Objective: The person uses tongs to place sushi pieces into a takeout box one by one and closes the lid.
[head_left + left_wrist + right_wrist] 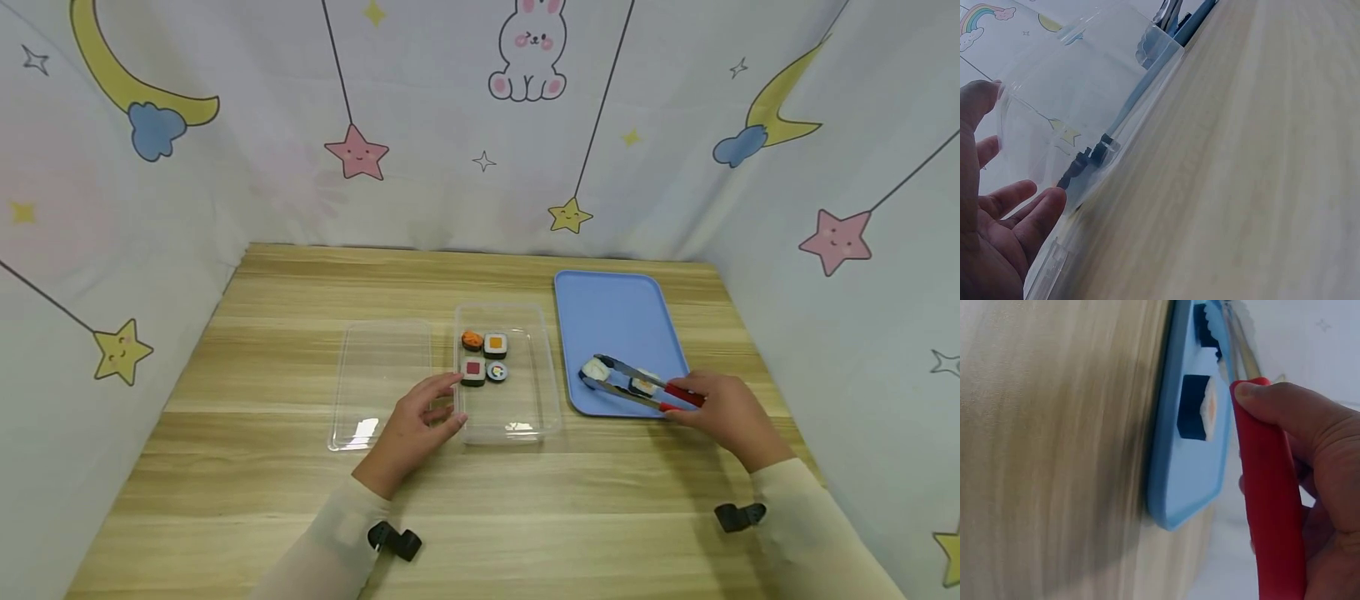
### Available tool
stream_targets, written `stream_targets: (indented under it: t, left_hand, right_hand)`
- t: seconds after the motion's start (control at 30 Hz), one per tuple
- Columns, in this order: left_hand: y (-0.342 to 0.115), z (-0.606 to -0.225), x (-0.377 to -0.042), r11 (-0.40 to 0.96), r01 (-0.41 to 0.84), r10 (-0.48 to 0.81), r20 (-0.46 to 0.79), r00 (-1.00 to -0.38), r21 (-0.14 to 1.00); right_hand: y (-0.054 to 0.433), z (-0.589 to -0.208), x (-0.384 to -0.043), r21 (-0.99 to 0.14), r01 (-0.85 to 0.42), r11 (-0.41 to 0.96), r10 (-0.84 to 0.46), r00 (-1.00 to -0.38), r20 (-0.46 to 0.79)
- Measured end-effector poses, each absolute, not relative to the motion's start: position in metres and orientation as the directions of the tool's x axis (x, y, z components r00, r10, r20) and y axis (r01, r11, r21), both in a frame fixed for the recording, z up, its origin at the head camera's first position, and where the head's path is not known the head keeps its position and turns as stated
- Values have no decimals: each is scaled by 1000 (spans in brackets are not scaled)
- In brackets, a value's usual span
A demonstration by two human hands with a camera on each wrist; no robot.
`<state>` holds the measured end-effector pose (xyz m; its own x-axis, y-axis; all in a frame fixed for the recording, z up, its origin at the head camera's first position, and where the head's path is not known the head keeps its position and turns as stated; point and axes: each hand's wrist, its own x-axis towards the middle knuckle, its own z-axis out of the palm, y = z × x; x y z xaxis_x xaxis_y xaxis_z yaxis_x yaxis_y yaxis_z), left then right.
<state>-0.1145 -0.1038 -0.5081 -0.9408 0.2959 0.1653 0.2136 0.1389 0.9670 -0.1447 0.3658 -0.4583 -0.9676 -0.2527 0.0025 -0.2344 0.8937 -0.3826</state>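
My right hand (723, 417) grips tongs with red handles (1269, 487) above the blue tray (618, 308). The tongs' dark tips lie on either side of a white-topped sushi piece (596, 368) on the tray; whether they touch it cannot be told. Beneath the tongs' arms sits a second sushi piece (1197, 407), dark-sided with a pale top. My left hand (412, 425), fingers spread and loosely bent, rests at the left wall of a clear plastic box (1085, 75). Inside that box stand several sushi pieces, among them an orange-topped one (472, 340) and a red-centred one (473, 370).
A clear lid (382, 358) lies flat on the wooden table (300, 283), left of the box and partly behind my left hand. The box stands between lid and tray. A printed white curtain (450, 208) closes off the back and both sides.
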Motion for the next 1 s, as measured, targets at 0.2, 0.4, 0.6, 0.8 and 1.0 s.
stream_targets:
  t: [0.2, 0.4, 0.6, 0.8, 1.0]
  left_hand:
    - [-104, -509, -115, 131, 218, 295, 172, -940, 967]
    - [-104, -508, -114, 137, 214, 292, 167, -942, 967]
    - [-105, -507, -115, 135, 202, 295, 156, -943, 970]
    - [-105, -507, -115, 124, 196, 300, 151, -942, 973]
    - [-105, -507, -114, 130, 205, 303, 158, -940, 970]
  right_hand:
    - [364, -446, -148, -375, -240, 895, -238, -970, 52]
    - [358, -432, -156, -394, -311, 865, -275, -950, 148]
    - [335, -417, -164, -400, -340, 851, -309, -940, 143]
    - [301, -414, -171, -393, -419, 819, -412, -905, 105]
    - [262, -415, -180, -381, -541, 750, -552, -829, 90]
